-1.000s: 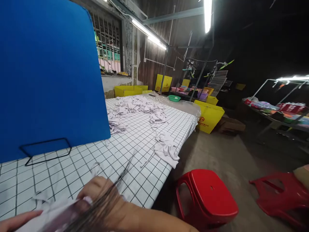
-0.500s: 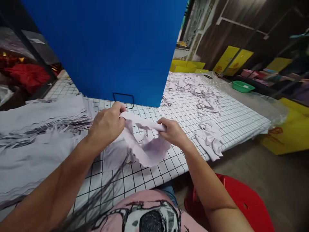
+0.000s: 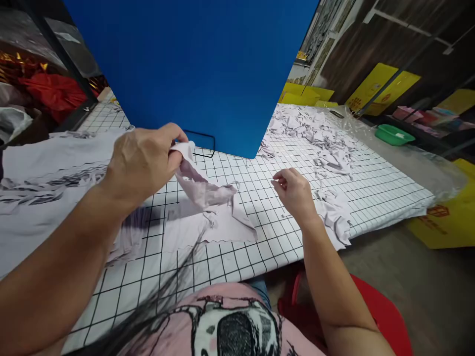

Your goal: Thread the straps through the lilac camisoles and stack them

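My left hand (image 3: 144, 158) is closed in a pinch on one end of a pale fabric piece (image 3: 202, 190), which hangs and trails down to the right. Beneath it another flat pale fabric piece (image 3: 237, 225) lies on the table. My right hand (image 3: 295, 193) is over the table to the right, apart from the fabric, with thumb and fingertips pinched together. Whether anything small is between them I cannot make out. Left of and below my left hand are thick stacks of pale cut fabric (image 3: 29, 232).
A large blue panel (image 3: 193, 64) hangs over the grid-patterned table (image 3: 267, 247). Crumpled fabric pieces (image 3: 334, 158) lie along the right side. Beyond are a green basin (image 3: 393, 136) and yellow boxes (image 3: 445, 222). A red stool (image 3: 382, 311) stands at my right.
My right hand has let go of the fabric piece and moved right. My left hand has moved left and up, still holding it, and the piece now hangs from one end. The view has shifted slightly.
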